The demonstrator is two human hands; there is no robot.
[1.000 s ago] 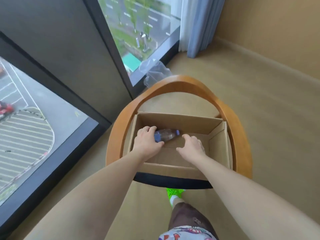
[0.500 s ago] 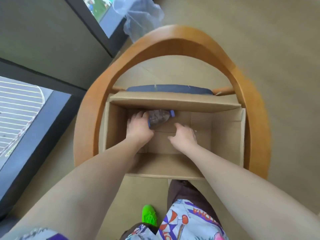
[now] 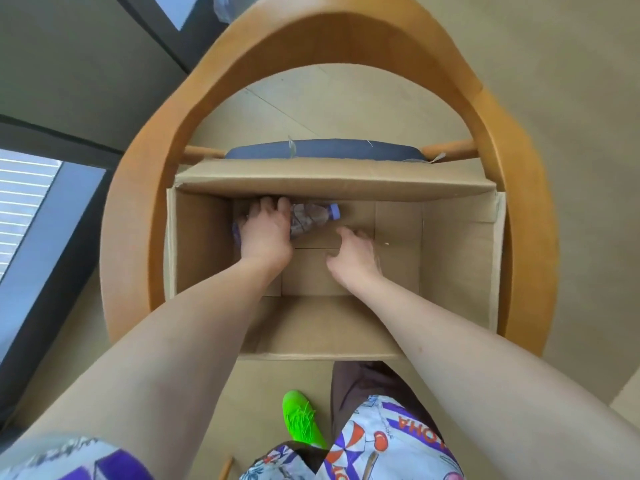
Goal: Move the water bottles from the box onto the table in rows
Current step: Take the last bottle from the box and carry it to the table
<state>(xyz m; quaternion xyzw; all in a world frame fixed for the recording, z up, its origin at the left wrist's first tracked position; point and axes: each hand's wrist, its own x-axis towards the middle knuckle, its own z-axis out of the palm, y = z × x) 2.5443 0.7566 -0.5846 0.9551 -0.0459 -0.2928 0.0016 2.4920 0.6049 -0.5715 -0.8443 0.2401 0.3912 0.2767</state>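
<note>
An open cardboard box (image 3: 460, 258) sits on a chair seat below me. One clear water bottle (image 3: 311, 218) with a purple cap lies on its side on the box floor, in the far left corner. My left hand (image 3: 265, 233) reaches down into the box and lies over the bottle's middle, fingers curled round it. Only the bottle's neck, cap and a bit of purple label show. My right hand (image 3: 349, 259) is low in the box just right of the bottle, fingers loose and holding nothing.
The box stands inside a wooden chair (image 3: 505, 174) with a curved hoop backrest and a dark blue seat cushion (image 3: 322, 148). Beige floor lies around it, with a dark window frame (image 3: 52, 216) at left. My green shoe (image 3: 301, 420) is near the chair's front.
My head has moved over the box and tilted down, so I look straight into it. My left hand has slid further over the bottle. The right hand stays beside it.
</note>
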